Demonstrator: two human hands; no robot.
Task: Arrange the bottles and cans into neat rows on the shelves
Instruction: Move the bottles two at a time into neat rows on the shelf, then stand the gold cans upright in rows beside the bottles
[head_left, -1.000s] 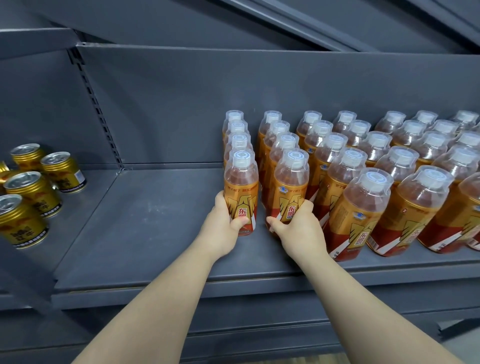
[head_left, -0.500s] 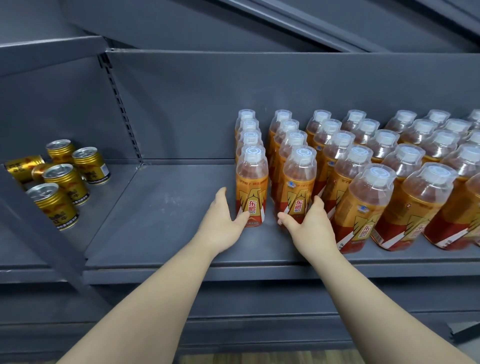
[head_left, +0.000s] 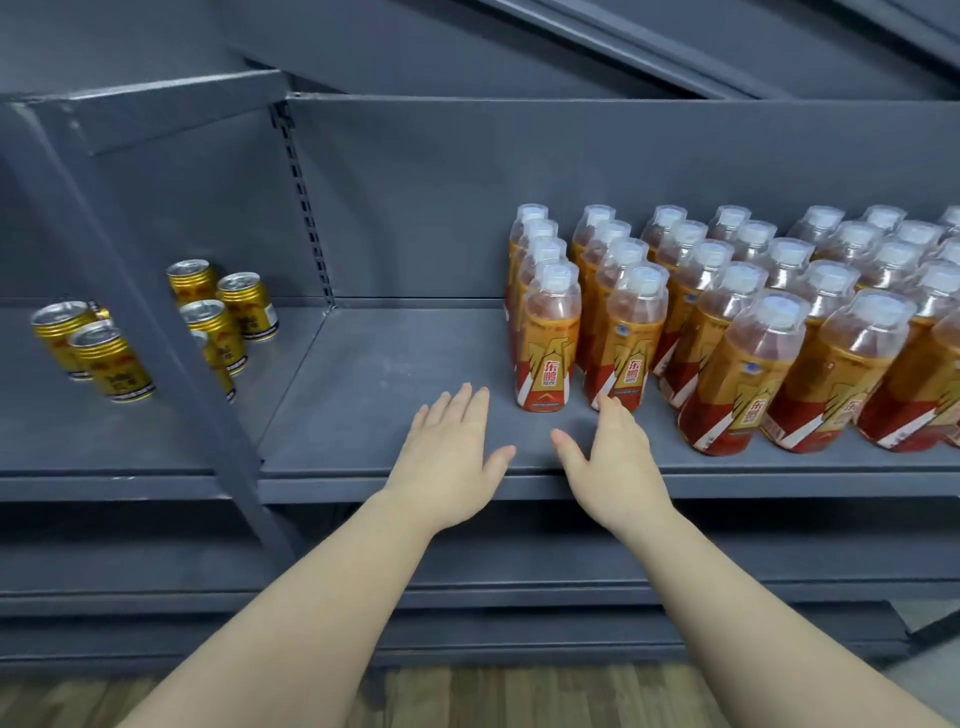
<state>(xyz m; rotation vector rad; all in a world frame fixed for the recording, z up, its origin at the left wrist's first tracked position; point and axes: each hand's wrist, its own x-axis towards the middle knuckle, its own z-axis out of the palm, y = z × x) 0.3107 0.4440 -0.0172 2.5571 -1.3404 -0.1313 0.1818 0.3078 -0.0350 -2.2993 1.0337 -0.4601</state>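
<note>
Fingers of both hands were spread and held nothing: the left hand (head_left: 449, 462) lay just left of the front bottle (head_left: 546, 343), the right hand (head_left: 615, 462) just before the neighbouring bottle (head_left: 631, 343). Both bottles stood upright; gold cans (head_left: 228, 317) waited far left.

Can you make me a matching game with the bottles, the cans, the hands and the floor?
Things:
1. bottles
2. cans
3. hands: left hand, right hand
4. floor

Descriptions:
A. gold, on the left shelf section
B. wooden, below the shelves
C. orange, in rows on the right
D. open, holding nothing

Pairs: 1-C, 2-A, 3-D, 4-B
</note>
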